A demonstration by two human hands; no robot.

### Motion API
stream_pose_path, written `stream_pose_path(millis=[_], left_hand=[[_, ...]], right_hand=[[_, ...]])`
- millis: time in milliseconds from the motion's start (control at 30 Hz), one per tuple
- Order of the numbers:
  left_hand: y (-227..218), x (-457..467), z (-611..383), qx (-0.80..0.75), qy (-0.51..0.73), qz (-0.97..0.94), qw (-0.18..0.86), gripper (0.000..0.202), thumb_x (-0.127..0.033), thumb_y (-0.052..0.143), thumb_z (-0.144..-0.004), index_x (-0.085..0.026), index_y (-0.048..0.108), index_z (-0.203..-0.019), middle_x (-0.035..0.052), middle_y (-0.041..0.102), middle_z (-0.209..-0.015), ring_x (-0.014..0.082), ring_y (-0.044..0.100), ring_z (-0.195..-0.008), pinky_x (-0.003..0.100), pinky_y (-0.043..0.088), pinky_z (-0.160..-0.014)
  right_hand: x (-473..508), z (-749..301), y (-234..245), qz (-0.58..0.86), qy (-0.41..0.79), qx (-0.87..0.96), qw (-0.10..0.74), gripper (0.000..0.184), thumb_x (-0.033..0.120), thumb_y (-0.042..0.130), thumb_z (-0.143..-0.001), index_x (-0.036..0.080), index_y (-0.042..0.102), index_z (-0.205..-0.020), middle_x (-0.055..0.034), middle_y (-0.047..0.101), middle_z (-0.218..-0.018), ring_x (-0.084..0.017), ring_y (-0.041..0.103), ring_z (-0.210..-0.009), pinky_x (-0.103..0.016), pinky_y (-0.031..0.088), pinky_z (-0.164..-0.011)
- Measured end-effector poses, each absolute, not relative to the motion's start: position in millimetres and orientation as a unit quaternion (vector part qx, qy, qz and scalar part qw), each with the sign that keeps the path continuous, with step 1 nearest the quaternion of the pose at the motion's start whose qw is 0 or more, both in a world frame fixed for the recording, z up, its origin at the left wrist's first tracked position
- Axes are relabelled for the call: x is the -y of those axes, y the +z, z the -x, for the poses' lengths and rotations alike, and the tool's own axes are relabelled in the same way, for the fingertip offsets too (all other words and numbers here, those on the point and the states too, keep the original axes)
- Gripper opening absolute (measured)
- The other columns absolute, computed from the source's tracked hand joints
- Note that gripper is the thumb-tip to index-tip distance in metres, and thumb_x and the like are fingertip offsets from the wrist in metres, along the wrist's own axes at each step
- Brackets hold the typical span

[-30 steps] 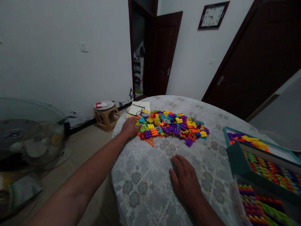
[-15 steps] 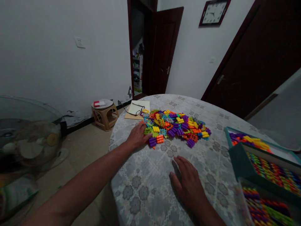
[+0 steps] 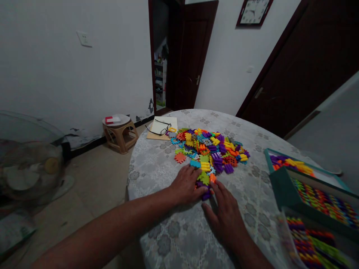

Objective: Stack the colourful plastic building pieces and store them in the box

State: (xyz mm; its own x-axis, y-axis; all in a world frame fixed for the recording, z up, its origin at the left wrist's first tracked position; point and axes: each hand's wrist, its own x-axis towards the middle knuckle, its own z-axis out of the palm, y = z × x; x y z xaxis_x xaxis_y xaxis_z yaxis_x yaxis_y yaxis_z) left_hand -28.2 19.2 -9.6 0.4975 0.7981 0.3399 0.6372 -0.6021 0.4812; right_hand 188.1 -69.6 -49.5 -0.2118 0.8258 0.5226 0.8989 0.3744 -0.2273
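Observation:
Gear-edged plastic building pieces (image 3: 218,164) lie in a colourful heap on the table. My left hand (image 3: 186,184) is curled round a small cluster at the near edge, with a lime-green piece (image 3: 203,178) and a purple piece (image 3: 206,195) by its thumb and a blue piece (image 3: 195,164) at its fingertips. My right hand (image 3: 226,213) lies open on the tablecloth just to the right. Its fingertips are at an orange piece (image 3: 213,178), and its thumb is spread apart. Part of the cluster is hidden under my left hand.
A green box (image 3: 283,185) with sorted pieces and a clear plastic bin (image 3: 293,239) stand at the right. Eyeglasses (image 3: 163,131) rest on a paper pad (image 3: 173,122) at the far left of the table. A stool (image 3: 122,136) stands beyond the table's left edge.
My left hand has moved right and nearer, dragging several pieces off the heap's left side to my right hand. A flat orange-red piece now shows where it was. My right hand has barely moved.

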Motion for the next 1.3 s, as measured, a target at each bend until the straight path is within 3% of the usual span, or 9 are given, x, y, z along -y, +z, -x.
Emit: stream_pose_path(millis=[133,233,333,467,700,900,1033,1200,1300], left_hand=[[-8.8,-11.5,9.6,-0.385,0.289,-0.859,0.177,0.063,-0.053,0.073,-0.098,-0.019,0.061,-0.149,0.0220,0.062,-0.152,0.0410,0.054,-0.147,0.064,0.041,-0.129],[-3.7,-11.6,9.9,-0.318,0.302,-0.870,0.224,0.054,-0.049,0.070,-0.101,-0.018,0.062,-0.145,0.0216,0.065,-0.149,0.0364,0.059,-0.143,0.057,0.048,-0.125],[2.7,-15.7,20.7,-0.238,0.314,-0.883,0.256,0.046,-0.044,0.066,-0.105,-0.022,0.062,-0.144,0.0182,0.069,-0.146,0.0310,0.063,-0.140,0.051,0.053,-0.121],[5.0,-34.1,44.1,-0.255,0.336,-0.880,0.217,0.036,-0.037,0.061,-0.107,-0.028,0.065,-0.142,0.0147,0.066,-0.152,0.0292,0.061,-0.145,0.053,0.052,-0.123],[-10.0,-105.6,78.4,-0.508,0.310,-0.799,0.086,0.069,-0.047,0.072,-0.099,-0.027,0.049,-0.161,0.0170,0.048,-0.169,0.0414,0.039,-0.161,0.066,0.037,-0.131],[-18.4,-139.6,68.0,-0.549,0.230,-0.802,0.047,0.084,-0.061,0.073,-0.097,-0.021,0.044,-0.166,0.0225,0.040,-0.173,0.0463,0.036,-0.161,0.063,0.032,-0.132],[-17.6,-148.4,55.6,-0.555,0.222,-0.800,0.044,0.083,-0.066,0.073,-0.096,-0.024,0.047,-0.164,0.0205,0.045,-0.171,0.0463,0.041,-0.157,0.064,0.034,-0.129],[-12.0,-152.0,38.6,-0.528,0.242,-0.812,0.058,0.067,-0.064,0.070,-0.098,-0.022,0.060,-0.150,0.0171,0.063,-0.151,0.0389,0.055,-0.143,0.056,0.044,-0.124],[-13.1,-144.5,28.7,-0.518,0.254,-0.814,0.063,0.063,-0.063,0.071,-0.098,-0.022,0.063,-0.145,0.0162,0.065,-0.146,0.0375,0.058,-0.139,0.054,0.046,-0.122]], right_hand=[[66.2,-197.5,-50.2,0.579,-0.079,0.756,0.295,0.064,0.052,0.056,-0.109,0.023,0.041,-0.164,-0.0229,0.051,-0.163,-0.041,0.056,-0.145,-0.063,0.051,-0.115],[63.5,-210.3,-51.3,0.595,-0.089,0.741,0.300,0.059,0.049,0.057,-0.109,0.021,0.046,-0.160,-0.0232,0.055,-0.158,-0.040,0.058,-0.142,-0.063,0.051,-0.115],[62.0,-219.8,-49.4,0.614,-0.087,0.724,0.303,0.055,0.042,0.055,-0.108,0.020,0.048,-0.158,-0.0230,0.057,-0.156,-0.039,0.059,-0.141,-0.063,0.051,-0.115],[61.8,-221.9,-44.5,0.635,-0.068,0.707,0.304,0.058,0.034,0.054,-0.105,0.021,0.048,-0.161,-0.0212,0.058,-0.156,-0.038,0.058,-0.142,-0.061,0.050,-0.117],[61.7,-219.9,-44.5,0.648,-0.052,0.693,0.313,0.061,0.030,0.052,-0.105,0.022,0.044,-0.165,-0.0199,0.055,-0.160,-0.037,0.056,-0.146,-0.063,0.047,-0.121],[67.3,-215.9,-34.2,0.639,-0.022,0.702,0.314,0.062,0.034,0.051,-0.108,0.025,0.040,-0.168,-0.0179,0.050,-0.166,-0.037,0.050,-0.152,-0.064,0.043,-0.124],[71.0,-208.1,-28.8,0.603,-0.029,0.739,0.298,0.071,0.045,0.064,-0.104,0.025,0.040,-0.168,-0.0181,0.045,-0.170,-0.039,0.044,-0.156,-0.066,0.041,-0.126],[71.5,-201.9,-30.8,0.609,-0.027,0.747,0.266,0.075,0.051,0.070,-0.100,0.024,0.045,-0.165,-0.0185,0.043,-0.172,-0.041,0.038,-0.160,-0.068,0.038,-0.127],[69.9,-199.3,-32.1,0.613,-0.031,0.746,0.259,0.074,0.052,0.072,-0.099,0.023,0.049,-0.163,-0.0188,0.043,-0.172,-0.042,0.035,-0.162,-0.068,0.037,-0.128]])
